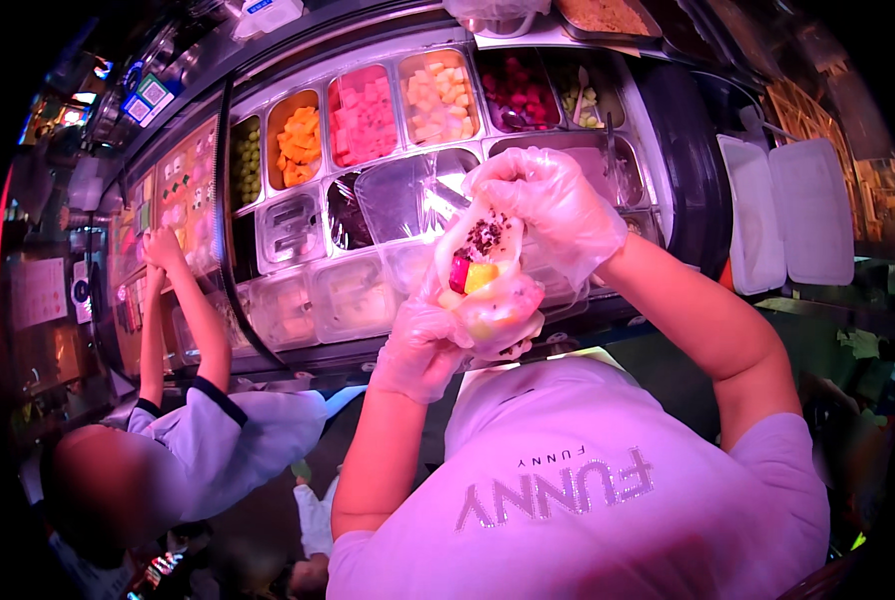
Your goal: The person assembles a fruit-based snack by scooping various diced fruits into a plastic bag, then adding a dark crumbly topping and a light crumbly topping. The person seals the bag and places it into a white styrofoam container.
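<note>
In front of my chest I hold a soft, pale fruit wrap (488, 300), a thin whitish sheet folded around fruit pieces. A dark red cube (460, 273) and a yellow cube (481, 276) show in its opening, with dark crumbs (490, 236) spread above them. Cupped around its lower left side is my left hand (420, 345), in a clear plastic glove. My right hand (558, 205), gloved the same way, pinches the wrap's upper edge with thumb and fingers. Its fingertips are partly hidden by the crinkled glove.
Behind my hands, a counter holds pans of orange cubes (298, 140), pink cubes (361, 115), pale yellow cubes (438, 98), dark red fruit (516, 95) and green grapes (247, 160). Lidded clear containers (353, 298) line the near side. An open white box (811, 210) stands right; a co-worker (218, 440) works left.
</note>
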